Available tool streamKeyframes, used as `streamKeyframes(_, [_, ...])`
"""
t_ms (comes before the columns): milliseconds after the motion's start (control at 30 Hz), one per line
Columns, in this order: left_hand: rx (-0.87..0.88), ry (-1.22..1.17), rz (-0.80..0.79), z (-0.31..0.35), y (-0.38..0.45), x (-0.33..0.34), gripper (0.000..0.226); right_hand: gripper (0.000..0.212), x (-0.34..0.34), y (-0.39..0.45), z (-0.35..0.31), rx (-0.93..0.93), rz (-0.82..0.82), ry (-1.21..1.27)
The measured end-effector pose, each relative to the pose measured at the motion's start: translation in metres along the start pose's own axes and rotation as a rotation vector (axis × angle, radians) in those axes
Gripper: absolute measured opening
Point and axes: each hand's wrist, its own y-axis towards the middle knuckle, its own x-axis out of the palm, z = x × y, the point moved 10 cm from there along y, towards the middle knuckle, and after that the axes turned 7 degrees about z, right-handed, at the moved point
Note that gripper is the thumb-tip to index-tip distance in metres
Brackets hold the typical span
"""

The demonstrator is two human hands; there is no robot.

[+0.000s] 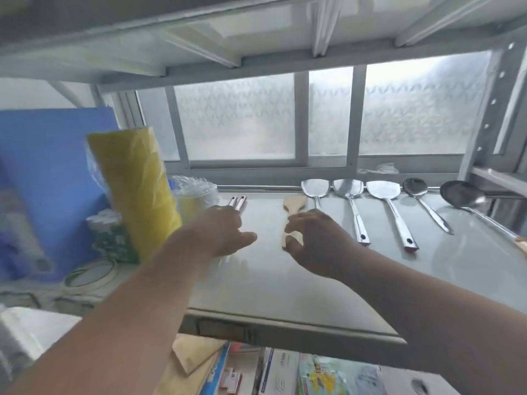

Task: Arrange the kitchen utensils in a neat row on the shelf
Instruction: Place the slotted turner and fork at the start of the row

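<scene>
On the pale shelf [285, 283] a row of metal utensils lies with the heads toward the window: two spatulas [315, 188] [349, 188], a turner [383, 190], a spoon [415, 186] and a ladle [462, 193]. Left of them lies a wooden spatula [295, 203]; my right hand [316, 243] pinches its handle with curled fingers. Further left, my left hand [225, 232] lies over a pair of metal tongs [238, 202] and grips them. Only the tongs' far ends show past the fingers.
A yellow plastic roll [137, 189], a stack of clear cups [195, 192], a blue board [42, 166] and a tape roll [91, 273] crowd the left end. Another shelf hangs low overhead. A rack post [484, 124] stands at the right. Boxes fill the shelf below.
</scene>
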Motion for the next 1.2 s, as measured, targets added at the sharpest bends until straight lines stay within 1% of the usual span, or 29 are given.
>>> streamKeyframes(67, [-0.005,0.040,-0.136,-0.020,-0.031,0.007,0.047,0.032,0.009,-0.001,-0.017,-0.010,-0.046,0.024])
streamKeyframes(133, [0.011,0.070,-0.173,-0.031,-0.050,0.011,0.034,0.033,0.019,-0.001,-0.035,-0.013,-0.079,0.039])
streamKeyframes(167, [0.018,0.104,-0.149,-0.034,-0.056,0.010,0.030,0.033,0.024,0.000,-0.042,-0.009,-0.092,0.044])
streamKeyframes(233, [0.042,0.135,-0.050,-0.033,-0.062,0.001,0.018,0.034,0.030,0.001,-0.056,-0.012,-0.107,0.045])
streamKeyframes(267, [0.048,0.107,-0.011,-0.032,-0.063,-0.003,0.017,0.035,0.033,0.001,-0.061,-0.014,-0.113,0.040])
streamKeyframes(333, [0.036,-0.032,-0.006,-0.031,-0.065,-0.006,0.025,0.036,0.036,0.002,-0.067,-0.010,-0.128,0.027])
streamKeyframes(400, [0.035,-0.098,0.026,-0.028,-0.065,-0.010,0.017,0.037,0.035,0.000,-0.066,0.000,-0.137,0.011])
streamKeyframes(433, [0.046,-0.053,0.093,-0.026,-0.064,-0.018,0.020,0.038,0.033,-0.001,-0.064,0.007,-0.139,0.003])
streamKeyframes(467, [0.052,0.003,0.198,-0.025,-0.063,-0.028,0.024,0.039,0.029,-0.002,-0.060,0.019,-0.137,-0.003])
streamKeyframes(533, [0.034,0.018,0.481,-0.022,-0.066,-0.062,0.017,0.042,0.018,-0.003,-0.048,0.060,-0.113,-0.006])
streamKeyframes(600, [0.061,-0.107,0.739,-0.017,-0.074,-0.095,0.011,0.049,0.001,-0.004,-0.035,0.090,-0.059,-0.006])
streamKeyframes(633, [0.087,-0.195,0.837,-0.014,-0.078,-0.111,0.010,0.053,-0.010,-0.003,-0.029,0.092,-0.019,-0.008])
streamKeyframes(667, [0.117,-0.289,0.907,-0.011,-0.080,-0.125,0.011,0.056,-0.022,-0.002,-0.023,0.090,0.028,-0.011])
streamKeyframes(700, [0.138,-0.394,0.944,-0.009,-0.079,-0.138,0.013,0.061,-0.034,0.000,-0.018,0.090,0.076,-0.014])
streamKeyframes(733, [0.145,-0.514,0.946,-0.009,-0.075,-0.149,0.016,0.067,-0.047,0.001,-0.011,0.090,0.122,-0.018])
streamKeyframes(767, [0.131,-0.660,0.904,-0.009,-0.066,-0.156,0.017,0.075,-0.061,0.003,-0.005,0.086,0.162,-0.028])
streamKeyframes(800, [0.104,-0.841,0.828,-0.010,-0.055,-0.159,0.015,0.083,-0.074,0.004,0.002,0.078,0.196,-0.054])
streamKeyframes(867, [0.031,-1.241,0.606,-0.007,-0.032,-0.150,0.008,0.093,-0.100,0.004,0.019,0.089,0.257,-0.145])
streamKeyframes(900, [0.000,-1.386,0.496,-0.002,-0.025,-0.143,0.006,0.094,-0.112,0.002,0.029,0.113,0.290,-0.200])
streamKeyframes(933, [-0.020,-1.476,0.400,0.005,-0.021,-0.137,0.007,0.090,-0.123,-0.001,0.038,0.135,0.318,-0.260])
streamKeyframes(967, [-0.033,-1.536,0.320,0.011,-0.017,-0.131,0.010,0.081,-0.132,-0.005,0.048,0.150,0.332,-0.320])
streamKeyframes(1033, [-0.059,-1.634,0.210,0.022,-0.013,-0.120,0.011,0.060,-0.139,-0.010,0.068,0.169,0.306,-0.413])
streamKeyframes(1067, [-0.075,-1.676,0.170,0.026,-0.012,-0.114,0.013,0.055,-0.141,-0.012,0.077,0.185,0.287,-0.439])
streamKeyframes(1133, [-0.106,-1.759,0.082,0.037,-0.011,-0.101,0.021,0.048,-0.141,-0.019,0.091,0.222,0.279,-0.448])
streamKeyframes(1200, [-0.138,-1.841,-0.017,0.050,-0.012,-0.089,0.035,0.039,-0.140,-0.025,0.099,0.247,0.293,-0.424])
